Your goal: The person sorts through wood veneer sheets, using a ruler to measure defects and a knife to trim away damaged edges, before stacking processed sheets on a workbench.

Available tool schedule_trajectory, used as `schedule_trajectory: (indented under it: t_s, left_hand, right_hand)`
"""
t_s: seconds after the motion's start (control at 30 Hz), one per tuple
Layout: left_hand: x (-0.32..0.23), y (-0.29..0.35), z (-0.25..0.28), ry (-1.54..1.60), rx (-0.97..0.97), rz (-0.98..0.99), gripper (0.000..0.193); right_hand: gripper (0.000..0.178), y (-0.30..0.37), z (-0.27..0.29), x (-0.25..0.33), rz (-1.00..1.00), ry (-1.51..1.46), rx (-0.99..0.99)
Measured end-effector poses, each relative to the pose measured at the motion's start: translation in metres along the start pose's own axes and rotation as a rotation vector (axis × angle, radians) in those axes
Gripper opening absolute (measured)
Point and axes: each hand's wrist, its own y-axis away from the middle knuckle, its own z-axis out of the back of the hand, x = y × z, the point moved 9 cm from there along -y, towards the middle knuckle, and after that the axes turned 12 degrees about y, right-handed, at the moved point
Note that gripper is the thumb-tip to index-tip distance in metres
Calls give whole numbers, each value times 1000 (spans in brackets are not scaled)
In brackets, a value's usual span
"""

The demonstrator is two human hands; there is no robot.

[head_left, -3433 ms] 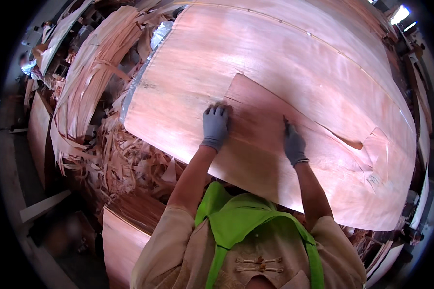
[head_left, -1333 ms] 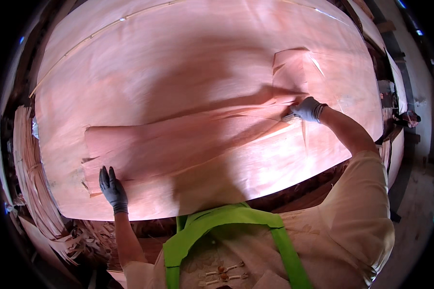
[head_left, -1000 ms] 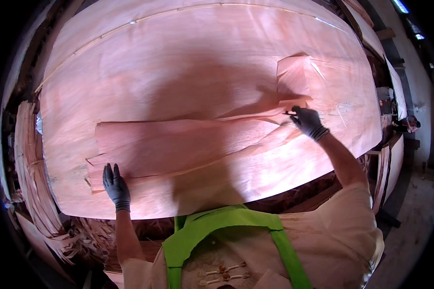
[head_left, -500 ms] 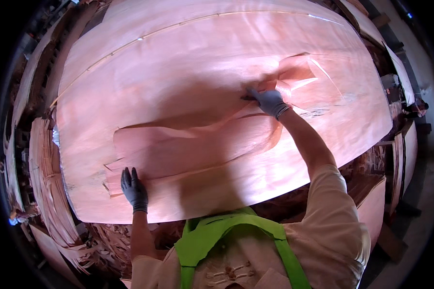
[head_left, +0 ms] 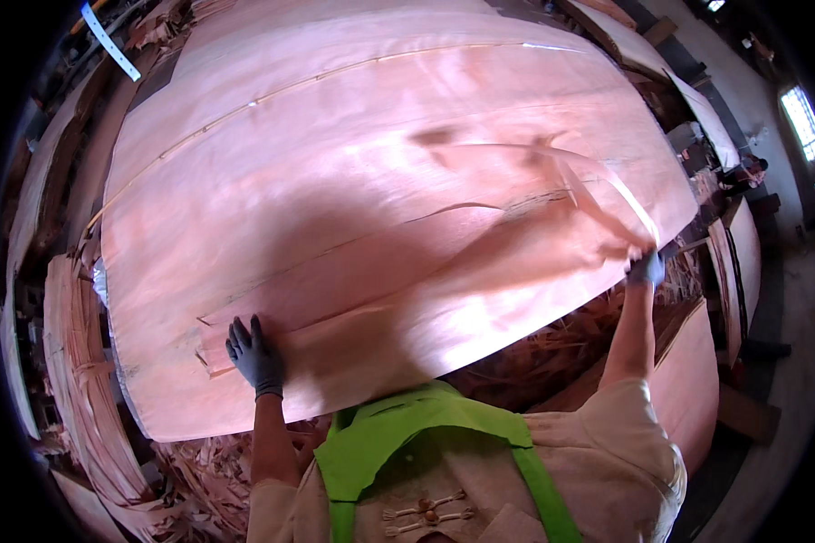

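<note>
Left hand [head_left: 255,357]: lower left, spread flat on the wood sheet [head_left: 335,113]
Right hand [head_left: 647,269]: right side, blurred, clasping a thin strip [head_left: 633,201]
Scraps [head_left: 210,478]: heaped at lower left

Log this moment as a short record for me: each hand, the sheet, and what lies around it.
Left hand: grey glove, open, palm down, at a torn-edged veneer piece
Right hand: gloved, motion-blurred, by the sheet's near edge, at the end of a pale curved strip; grip too blurred to tell
Wood sheet: broad, pinkish, spread out in front of the person
On its far part: long thin stick
Left side: bundle of wood strips
Below near edge: shredded scraps
Clothing: green apron
</note>
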Motion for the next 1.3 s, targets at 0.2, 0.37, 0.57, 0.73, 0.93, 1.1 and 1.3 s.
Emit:
schedule_trajectory:
  t_s: [0.2, 0.37, 0.57, 0.73, 0.93, 1.1, 1.3]
  left_hand:
    - [1, 6, 5, 14, -77, -49, 54]
    - [7, 8, -11, 115, -90, -84, 46]
    - [20, 11, -14, 120, -61, -2, 53]
    - [22, 13, -3, 228, -101, 28, 53]
    - [22, 9, -9, 234, -98, 44, 52]
    - [28, 7, -14, 294, -118, 38, 51]
    - [37, 25, 60, 248, -8, -30, 56]
  right_hand:
    - [31, 119, 306, -277, -590, 194, -464]
    - [37, 313, 309, -374, -554, 1612, 969]
    - [35, 240, 157, -269, 195, 2028, 1013]
    - [16, 245, -11, -91, 680, 946, 751]
    - [19, 457, -239, -56, 1128, 1001, 1229]
    - [20, 525, -352, -132, 997, 873, 1341]
    - [14, 531, -355, -138, 728, 858, 1448]
